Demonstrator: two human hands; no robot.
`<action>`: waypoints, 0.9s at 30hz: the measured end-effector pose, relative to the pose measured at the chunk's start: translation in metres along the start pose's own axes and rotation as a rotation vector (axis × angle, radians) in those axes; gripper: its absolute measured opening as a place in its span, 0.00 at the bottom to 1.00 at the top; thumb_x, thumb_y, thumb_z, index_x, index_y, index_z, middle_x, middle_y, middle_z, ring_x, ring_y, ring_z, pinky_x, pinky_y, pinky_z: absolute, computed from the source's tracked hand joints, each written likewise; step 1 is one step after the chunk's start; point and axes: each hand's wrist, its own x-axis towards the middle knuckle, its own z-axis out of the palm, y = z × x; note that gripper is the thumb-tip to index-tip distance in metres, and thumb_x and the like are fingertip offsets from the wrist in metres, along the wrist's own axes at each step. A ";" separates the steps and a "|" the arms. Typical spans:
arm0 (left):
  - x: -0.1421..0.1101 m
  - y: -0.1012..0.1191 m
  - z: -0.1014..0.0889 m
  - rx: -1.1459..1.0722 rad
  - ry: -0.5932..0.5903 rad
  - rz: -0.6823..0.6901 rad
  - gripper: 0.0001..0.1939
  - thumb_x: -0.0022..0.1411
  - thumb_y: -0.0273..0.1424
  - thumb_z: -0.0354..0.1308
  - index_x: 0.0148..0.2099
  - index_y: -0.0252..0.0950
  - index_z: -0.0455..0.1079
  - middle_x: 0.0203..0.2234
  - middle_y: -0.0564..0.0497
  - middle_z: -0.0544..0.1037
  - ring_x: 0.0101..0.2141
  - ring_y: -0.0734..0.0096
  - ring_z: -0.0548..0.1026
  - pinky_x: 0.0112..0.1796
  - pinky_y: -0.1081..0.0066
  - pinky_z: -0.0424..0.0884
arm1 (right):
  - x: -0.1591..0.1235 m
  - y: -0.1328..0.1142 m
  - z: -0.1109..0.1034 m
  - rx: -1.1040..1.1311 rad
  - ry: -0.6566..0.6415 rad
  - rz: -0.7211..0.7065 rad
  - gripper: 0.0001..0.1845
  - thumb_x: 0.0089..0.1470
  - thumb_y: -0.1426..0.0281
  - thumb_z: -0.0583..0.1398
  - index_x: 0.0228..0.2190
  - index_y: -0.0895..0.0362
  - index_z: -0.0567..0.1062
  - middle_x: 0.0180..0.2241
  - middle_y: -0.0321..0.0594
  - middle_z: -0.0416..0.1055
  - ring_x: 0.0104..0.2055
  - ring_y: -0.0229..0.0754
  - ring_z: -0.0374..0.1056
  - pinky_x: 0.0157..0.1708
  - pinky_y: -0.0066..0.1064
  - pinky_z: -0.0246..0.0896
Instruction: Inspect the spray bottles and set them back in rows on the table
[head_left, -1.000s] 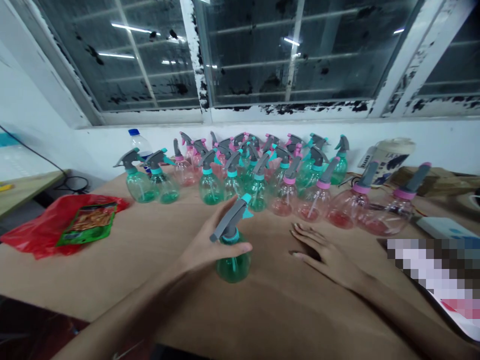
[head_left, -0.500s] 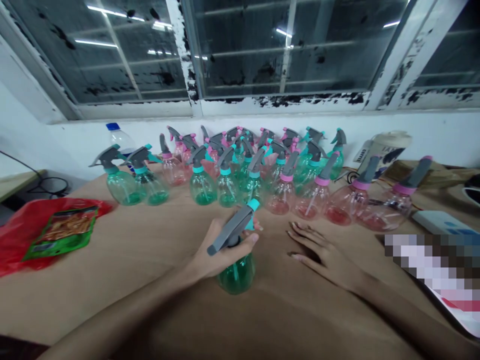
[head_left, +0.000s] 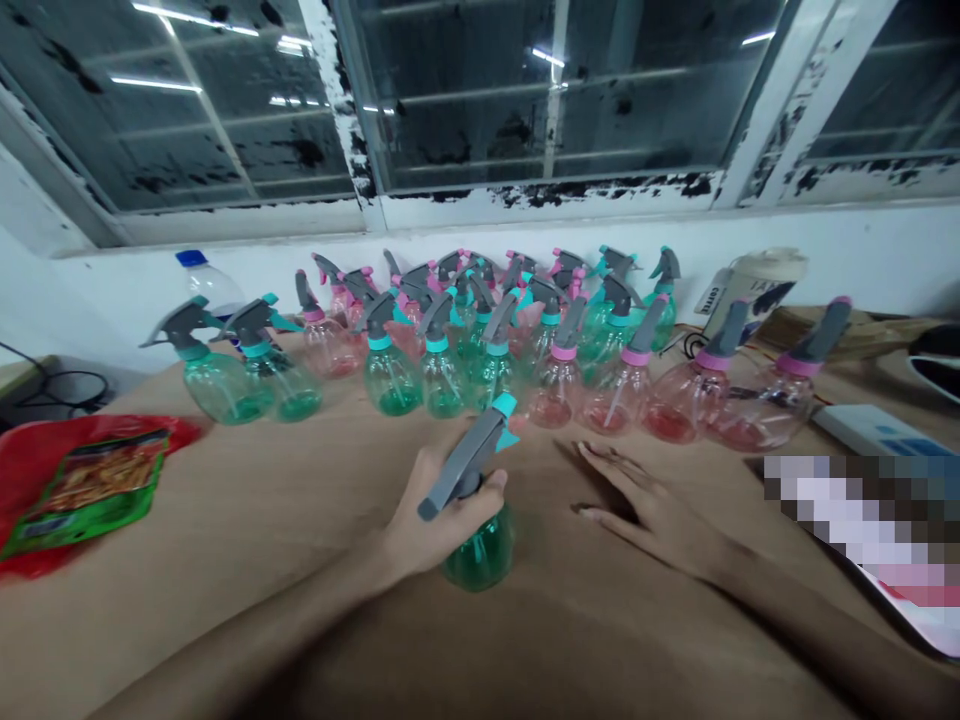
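My left hand (head_left: 435,515) is wrapped round the neck of a green spray bottle (head_left: 484,555) with a grey trigger head and turquoise nozzle. The bottle stands upright near the table's middle, and my fingers hide its collar. To its right, my right hand (head_left: 649,510) rests low over the tabletop, fingers spread, holding nothing. Beyond both hands stand rows of similar bottles, among them a green spray bottle (head_left: 394,385) with a turquoise collar and a pink spray bottle (head_left: 555,395) with a pink collar.
On the brown table (head_left: 300,560), a snack packet (head_left: 94,485) lies on a red plastic bag (head_left: 30,440) at left. A blue-capped bottle (head_left: 210,290) stands behind. Toward the right are a coffee cup (head_left: 761,290), a white-and-blue box (head_left: 885,435) and a blurred-out flat object (head_left: 862,540). Windows rise behind.
The view has shifted slightly, moving the background leftward. My left hand keeps its hold on the green spray bottle, and my right hand stays spread beside it.
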 end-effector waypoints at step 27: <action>0.000 0.005 -0.001 0.095 -0.046 0.015 0.16 0.58 0.36 0.53 0.49 0.41 0.67 0.18 0.57 0.66 0.17 0.74 0.64 0.20 0.72 0.62 | 0.000 -0.002 -0.002 0.057 0.019 0.015 0.39 0.57 0.54 0.53 0.63 0.50 0.45 0.62 0.43 0.54 0.64 0.49 0.48 0.60 0.50 0.49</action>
